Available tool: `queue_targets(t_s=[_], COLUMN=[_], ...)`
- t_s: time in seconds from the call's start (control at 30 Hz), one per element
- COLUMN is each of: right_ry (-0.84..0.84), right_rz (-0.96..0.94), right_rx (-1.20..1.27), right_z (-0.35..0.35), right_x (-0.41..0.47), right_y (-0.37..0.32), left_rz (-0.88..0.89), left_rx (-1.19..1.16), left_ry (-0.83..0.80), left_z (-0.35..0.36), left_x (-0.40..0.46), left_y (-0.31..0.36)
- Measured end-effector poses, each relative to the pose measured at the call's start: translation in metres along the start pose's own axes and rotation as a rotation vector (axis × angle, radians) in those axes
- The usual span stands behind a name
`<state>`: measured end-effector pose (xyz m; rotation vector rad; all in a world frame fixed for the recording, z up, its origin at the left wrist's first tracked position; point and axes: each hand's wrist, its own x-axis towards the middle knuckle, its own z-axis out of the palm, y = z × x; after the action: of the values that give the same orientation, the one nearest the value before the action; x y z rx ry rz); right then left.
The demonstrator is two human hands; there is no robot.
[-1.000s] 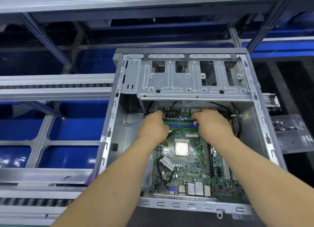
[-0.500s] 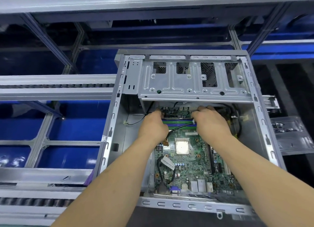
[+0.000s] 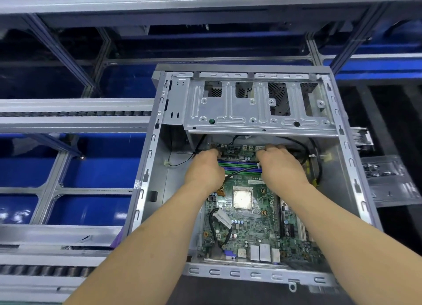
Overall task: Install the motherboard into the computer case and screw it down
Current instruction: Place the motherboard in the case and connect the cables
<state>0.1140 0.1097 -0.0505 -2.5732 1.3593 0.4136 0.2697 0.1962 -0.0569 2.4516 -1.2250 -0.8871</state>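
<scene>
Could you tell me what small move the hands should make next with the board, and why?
Probably ease the motherboard down flat and nudge it until its holes line up. Both the left hand and the right hand grip its far edge under the drive cage, it already lies inside the case, and no screwdriver is in view.

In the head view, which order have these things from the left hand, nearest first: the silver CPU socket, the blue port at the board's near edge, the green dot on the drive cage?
From the left hand:
1. CPU socket, just right and nearer the viewer.
2. Green dot, above, on the drive cage.
3. Blue port, at the near edge of the motherboard.
</scene>
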Motion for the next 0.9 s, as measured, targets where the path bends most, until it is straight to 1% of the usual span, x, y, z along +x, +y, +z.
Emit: queue_targets(t_s=[0.27, 0.33, 0.4, 0.47, 0.53, 0.63, 0.77, 0.8, 0.9], right_ry=[-0.036, 0.003, 0.08, 0.088, 0.002, -0.181, -0.266, -0.292, -0.392], right_rz=[0.001, 0.02, 0.05, 0.098, 0.148, 0.198, 0.167, 0.187, 0.288], right_rx=[-0.052, -0.14, -0.245, -0.304, -0.352, -0.42, -0.493, -0.458, -0.204], right_z=[-0.003, -0.004, -0.008, -0.011, -0.012, -0.014, -0.014, -0.013, -0.01], right_x=[-0.006, -0.013, -0.02, -0.026, -0.031, -0.036, -0.046, -0.048, -0.045], right_y=[-0.002, -0.004, -0.007, -0.008, -0.007, -0.006, -0.006, -0.007, -0.006], left_rz=[0.002, 0.002, 0.003, 0.007, 0.01, 0.005, 0.003, 0.005, 0.012], left_rx=[-0.012, -0.003, 0.012, 0.023, 0.033, 0.032, 0.036, 0.038, 0.039], left_ry=[-0.01, -0.003, 0.0, 0.002, 0.003, -0.007, -0.021, -0.021, -0.025], left_z=[0.001, 0.002, 0.003, 0.003, 0.003, 0.002, 0.001, 0.001, 0.0], left_x=[0.002, 0.003, 0.004, 0.004, 0.003, 0.003, 0.003, 0.003, 0.003], left_y=[-0.002, -0.002, -0.003, -0.004, -0.004, -0.003, -0.003, -0.002, -0.001])
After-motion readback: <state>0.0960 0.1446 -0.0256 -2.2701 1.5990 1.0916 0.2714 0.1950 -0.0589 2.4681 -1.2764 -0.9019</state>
